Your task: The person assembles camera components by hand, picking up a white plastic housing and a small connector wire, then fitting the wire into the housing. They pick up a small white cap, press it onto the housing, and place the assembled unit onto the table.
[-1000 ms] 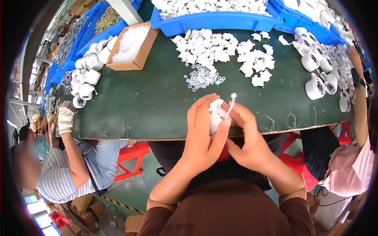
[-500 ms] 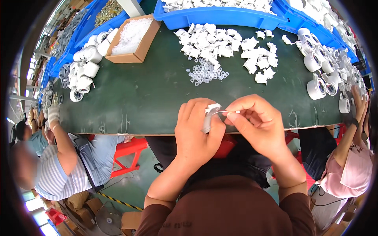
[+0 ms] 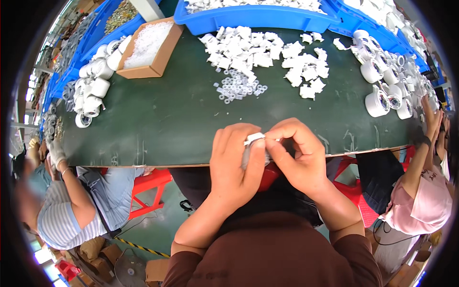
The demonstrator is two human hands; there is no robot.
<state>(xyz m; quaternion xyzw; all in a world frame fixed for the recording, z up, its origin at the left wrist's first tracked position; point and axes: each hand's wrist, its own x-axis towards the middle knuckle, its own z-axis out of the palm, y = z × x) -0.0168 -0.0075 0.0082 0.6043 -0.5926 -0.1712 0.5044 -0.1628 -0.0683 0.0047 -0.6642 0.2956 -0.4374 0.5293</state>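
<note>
My left hand (image 3: 234,165) grips a small curved plastic part (image 3: 254,137), white at its top and greyish lower down, between thumb and fingers. Pressed close against it, my right hand (image 3: 299,155) pinches a thin lead with a small white tip (image 3: 278,139). The lead's path into the part is mostly hidden by my fingertips. Both hands are over the near edge of the dark green table (image 3: 191,115). Beyond them lie a pile of small clear rings (image 3: 236,85) and a heap of white plastic clips (image 3: 258,58), with a smaller group of clips (image 3: 306,71) to its right.
A blue bin (image 3: 258,19) of white parts stands at the back. Left of it is a cardboard box (image 3: 143,71) of clear pieces. White round housings are stacked at left (image 3: 99,87) and right (image 3: 377,104). Co-workers sit at left (image 3: 71,210) and right (image 3: 416,201).
My right hand has moved left, bringing its fingertips up against the part in my left hand. Less of the lead shows between them. The whole view has shifted slightly.
</note>
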